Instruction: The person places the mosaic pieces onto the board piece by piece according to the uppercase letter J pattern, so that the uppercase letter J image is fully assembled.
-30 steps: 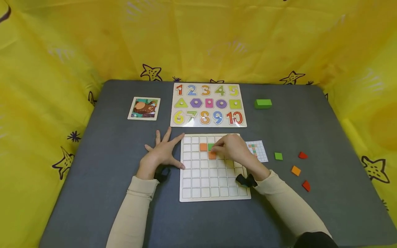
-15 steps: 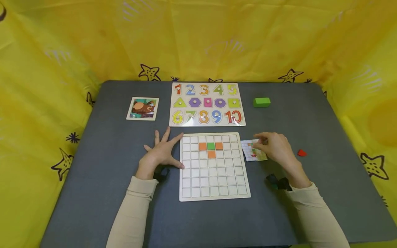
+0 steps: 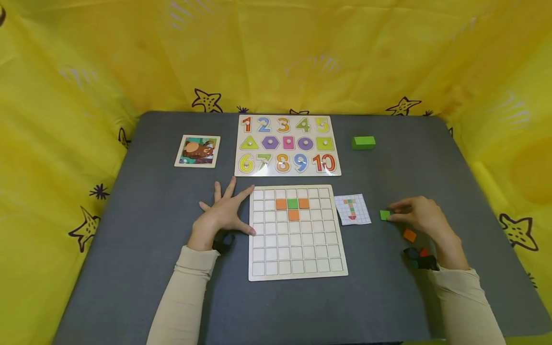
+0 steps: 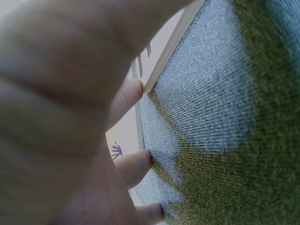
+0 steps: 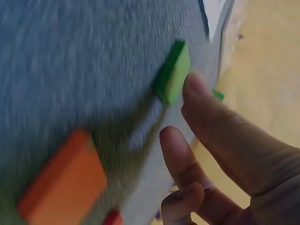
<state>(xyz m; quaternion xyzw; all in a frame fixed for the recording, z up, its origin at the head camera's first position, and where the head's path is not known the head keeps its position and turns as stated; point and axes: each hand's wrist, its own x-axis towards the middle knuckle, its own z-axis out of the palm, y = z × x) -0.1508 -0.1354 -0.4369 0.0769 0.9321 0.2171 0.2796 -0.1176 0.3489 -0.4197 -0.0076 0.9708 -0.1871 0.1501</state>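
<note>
While touching the left edge of the grid board (image 3: 296, 252) with the thumb and index finger of a widely spread left hand (image 3: 219, 215), holds the right hand (image 3: 426, 218) at right, close to a loose green tile (image 3: 384, 215) on the dark table (image 3: 129, 268). Has that hand's thumb and index finger parted just right of the tile; cannot tell whether touching. Has a loose orange tile (image 3: 409, 235) lying nearer, and a partly hidden red piece (image 3: 424, 252) nearer yet. Shows on the board's far part a row of orange, green and orange tiles (image 3: 292, 204), with another orange tile (image 3: 293, 215) just nearer than the green. Has a pattern card (image 3: 352, 209) between board and loose green tile, a number puzzle (image 3: 288, 149) beyond the board, a bear picture (image 3: 198, 151) at far left and a green block (image 3: 364, 143) at far right.
</note>
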